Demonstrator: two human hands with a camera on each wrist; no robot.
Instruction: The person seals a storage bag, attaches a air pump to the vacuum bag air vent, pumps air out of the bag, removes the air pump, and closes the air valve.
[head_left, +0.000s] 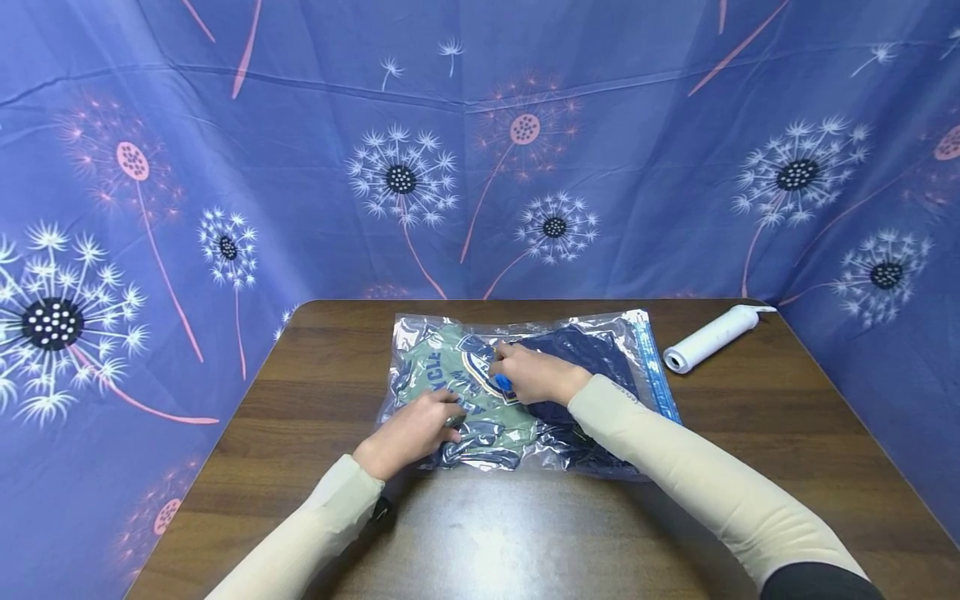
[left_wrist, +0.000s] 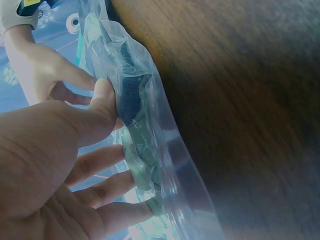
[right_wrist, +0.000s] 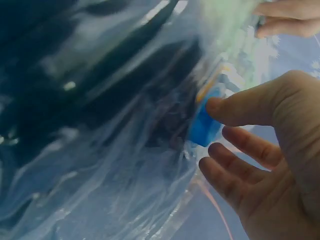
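Observation:
A clear plastic storage bag (head_left: 633,333) lies flat on the table, with a folded green printed garment (head_left: 427,354) in its left half and dark navy cloth (head_left: 592,350) in its right half. Near the middle of the bag my right hand (head_left: 538,377) pinches a small blue cap (right_wrist: 205,124). The thumb is on the cap's near face; the index finger is partly hidden behind it. My left hand (head_left: 416,427) rests on the bag's front left part, thumb and fingers spread and touching the plastic over the green garment.
A white hand-pump-like cylinder (head_left: 712,337) lies at the back right of the brown wooden table (head_left: 300,400). Along the bag's right edge runs a blue seal strip (head_left: 656,367). A blue dandelion-print curtain (head_left: 480,183) hangs behind and beside the table.

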